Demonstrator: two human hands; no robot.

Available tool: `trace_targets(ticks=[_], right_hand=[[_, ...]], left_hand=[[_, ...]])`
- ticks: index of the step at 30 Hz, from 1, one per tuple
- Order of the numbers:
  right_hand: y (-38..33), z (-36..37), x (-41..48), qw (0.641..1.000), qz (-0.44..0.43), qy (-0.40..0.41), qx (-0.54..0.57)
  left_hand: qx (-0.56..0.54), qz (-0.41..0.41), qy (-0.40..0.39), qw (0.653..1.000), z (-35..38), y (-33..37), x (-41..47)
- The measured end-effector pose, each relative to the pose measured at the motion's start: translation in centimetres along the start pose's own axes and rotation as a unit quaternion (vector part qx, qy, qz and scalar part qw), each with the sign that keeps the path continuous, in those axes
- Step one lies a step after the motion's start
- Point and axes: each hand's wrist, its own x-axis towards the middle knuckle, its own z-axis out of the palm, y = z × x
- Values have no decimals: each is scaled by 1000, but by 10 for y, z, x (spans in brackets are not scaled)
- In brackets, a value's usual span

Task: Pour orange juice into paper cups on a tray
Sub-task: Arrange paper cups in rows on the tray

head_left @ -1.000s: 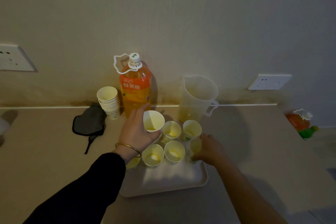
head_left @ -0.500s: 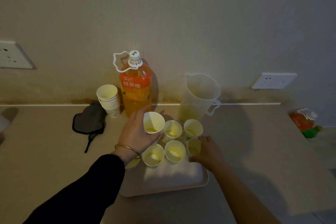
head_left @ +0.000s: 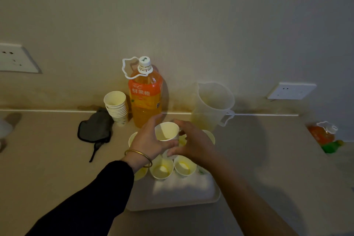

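Cup (head_left: 166, 132), L hand (head_left: 148, 141) gripping, R hand (head_left: 193, 142) beside

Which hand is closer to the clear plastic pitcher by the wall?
Right. The right hand is just in front of the pitcher; the left hand, gripping a paper cup, is farther left.

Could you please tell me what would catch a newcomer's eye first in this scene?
The tall orange juice bottle with a white cap stands bright against the wall. In front, the left hand holds a white paper cup above the white plastic tray, the right hand close beside it.
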Motion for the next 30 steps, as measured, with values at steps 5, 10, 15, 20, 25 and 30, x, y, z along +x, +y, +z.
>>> trace_targets(ticks=[5, 10, 15, 20, 25, 30], right_hand=[[-15, 15, 19, 998, -48, -4, -50], [-33, 27, 29, 982, -151, -18, -113], [-54, 35, 36, 965, -170, -83, -182], [-67, 34, 30, 956, -197, -151, -158], [-57, 55, 10, 899, -297, -236, -219], [-26, 96, -1, 804, -409, -232, -363]], left_hand=[[-58, -42, 0, 997, -23, -8, -4], [-126, -46, -30, 990, -46, -22, -15], [-286, -81, 25, 955, -65, -37, -27], [-332, -229, 194, 894, -71, -61, -28], [-356, -393, 163, 832, -65, -97, -39], [-338, -438, 83, 829, -50, -105, -50]])
